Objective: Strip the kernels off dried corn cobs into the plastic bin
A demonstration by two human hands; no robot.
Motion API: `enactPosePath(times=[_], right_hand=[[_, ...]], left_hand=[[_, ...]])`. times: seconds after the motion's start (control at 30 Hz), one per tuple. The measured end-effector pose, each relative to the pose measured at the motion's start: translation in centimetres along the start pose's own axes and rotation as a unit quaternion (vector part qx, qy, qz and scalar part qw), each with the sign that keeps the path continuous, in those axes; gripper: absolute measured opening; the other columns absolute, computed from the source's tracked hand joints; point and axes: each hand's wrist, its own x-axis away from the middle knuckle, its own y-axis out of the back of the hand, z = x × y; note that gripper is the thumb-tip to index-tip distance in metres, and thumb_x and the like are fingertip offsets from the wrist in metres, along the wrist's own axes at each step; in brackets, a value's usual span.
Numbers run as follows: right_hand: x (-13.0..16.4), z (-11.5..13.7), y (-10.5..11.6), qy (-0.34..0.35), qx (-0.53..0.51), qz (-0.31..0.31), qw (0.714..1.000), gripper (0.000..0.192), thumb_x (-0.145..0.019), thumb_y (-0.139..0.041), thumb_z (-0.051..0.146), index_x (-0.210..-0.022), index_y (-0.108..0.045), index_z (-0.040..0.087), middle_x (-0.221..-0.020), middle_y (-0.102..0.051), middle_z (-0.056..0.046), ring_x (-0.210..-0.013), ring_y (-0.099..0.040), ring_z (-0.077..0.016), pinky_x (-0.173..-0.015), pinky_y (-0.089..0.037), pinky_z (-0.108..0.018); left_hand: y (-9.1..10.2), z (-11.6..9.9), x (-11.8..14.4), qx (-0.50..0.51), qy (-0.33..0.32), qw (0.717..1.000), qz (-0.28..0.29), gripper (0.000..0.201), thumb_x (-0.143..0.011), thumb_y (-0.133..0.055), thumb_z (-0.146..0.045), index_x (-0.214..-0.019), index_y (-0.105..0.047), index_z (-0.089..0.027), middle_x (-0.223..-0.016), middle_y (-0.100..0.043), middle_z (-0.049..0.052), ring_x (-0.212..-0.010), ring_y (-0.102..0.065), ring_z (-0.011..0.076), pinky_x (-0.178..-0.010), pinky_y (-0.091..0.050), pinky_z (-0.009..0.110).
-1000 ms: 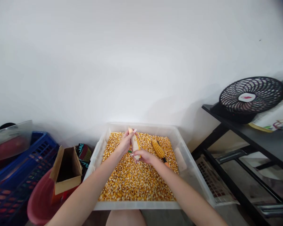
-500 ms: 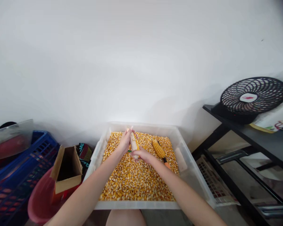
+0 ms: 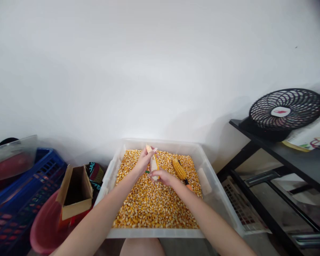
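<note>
Over a bin of loose corn kernels (image 3: 149, 209), both my hands hold one corn cob (image 3: 154, 164). Most of the side facing me is bare and whitish, with a strip of yellow kernels along its right edge. My left hand (image 3: 144, 159) is closed around the upper part, thumb across the cob. Around the lower end, my right hand (image 3: 161, 176) is closed too. An ear of corn (image 3: 179, 168) full of kernels lies on the heap to the right, against a tool with an orange handle (image 3: 188, 187). A small green thing beneath the cob is mostly hidden.
The kernels fill a translucent plastic bin (image 3: 221, 192) by a white wall. To the left stand an open cardboard box (image 3: 76, 212), a pink basin (image 3: 42, 227) and a blue crate (image 3: 52, 158). At right, a black fan (image 3: 286, 110) sits on a dark table (image 3: 304, 161).
The cob's upper end has shifted slightly right and turned in my hands. My left thumb now lies across it, and more of the tip shows above the fingers.
</note>
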Motion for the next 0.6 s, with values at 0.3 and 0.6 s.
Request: enactPosePath(times=[0.3,0.6], right_hand=[[0.22,0.30,0.04,-0.030,-0.037,0.025,0.999,0.017,-0.056,-0.058,0.026,-0.067,-0.052,0.015,-0.048,-0.050,0.004,-0.041,-0.044,-0.0088,-0.040,-0.032,-0.021],[0.13,0.06,0.79,0.022,-0.066,0.119,0.990,0.011,-0.064,-0.049,0.025,-0.056,-0.048,0.017,-0.042,-0.046,0.001,-0.038,-0.040,-0.0103,-0.044,-0.033,-0.025]], left_hand=[[0.17,-0.01,-0.18,0.001,0.014,1.000,-0.003,0.035,-0.070,-0.057,-0.050,-0.080,-0.053,-0.017,-0.065,-0.057,0.000,-0.053,-0.051,0.0108,-0.048,-0.036,0.021],[-0.15,-0.08,-0.09,0.005,0.001,1.000,-0.013,0.036,-0.069,-0.059,-0.048,-0.087,-0.054,-0.017,-0.064,-0.056,-0.001,-0.051,-0.047,0.0091,-0.048,-0.034,0.020]])
